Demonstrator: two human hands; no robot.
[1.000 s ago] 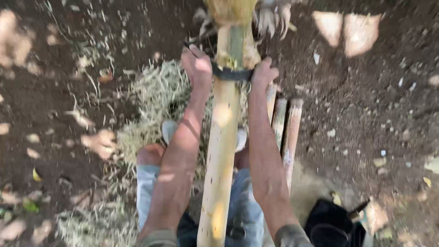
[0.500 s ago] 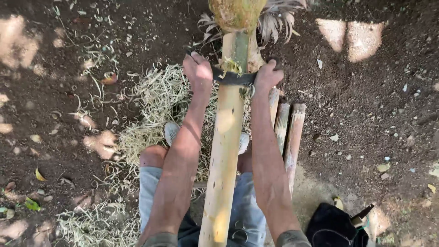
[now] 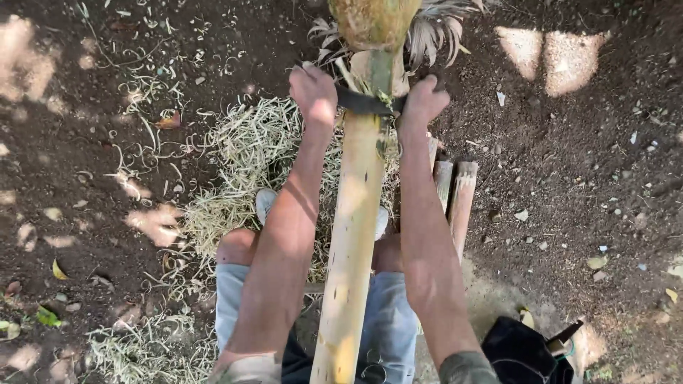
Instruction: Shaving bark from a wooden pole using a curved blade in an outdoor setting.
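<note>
Pole: a pale yellow-green bamboo pole [image 3: 353, 235] runs lengthwise up the middle of the view, its near end at the person's lap, its far end pointing away toward a rounded greenish-brown knob [image 3: 375, 20] at the top edge.
Long axis: nearly straight away from the person, leaning slightly right toward the far end.
Blade: a dark two-handled blade [image 3: 366, 104] lies crosswise over the pole, at right angles to its length, near the far end.
Left hand: the left hand [image 3: 314, 94] is fisted, its grip clamped on the blade's left handle, just left of the pole.
Right hand: the right hand [image 3: 421, 104] has its grip clamped on the right handle, just right of the pole.
Shavings: pale stringy shavings [image 3: 242, 167] are heaped on the dark soil left of and under the pole.
Short stakes: cut wooden pieces [image 3: 455, 192] lie side by side right of the pole, parallel to it.
Legs: knees in blue shorts [image 3: 235, 284] straddle the pole.
Bag: a black bag [image 3: 523, 352] sits at lower right.
</note>
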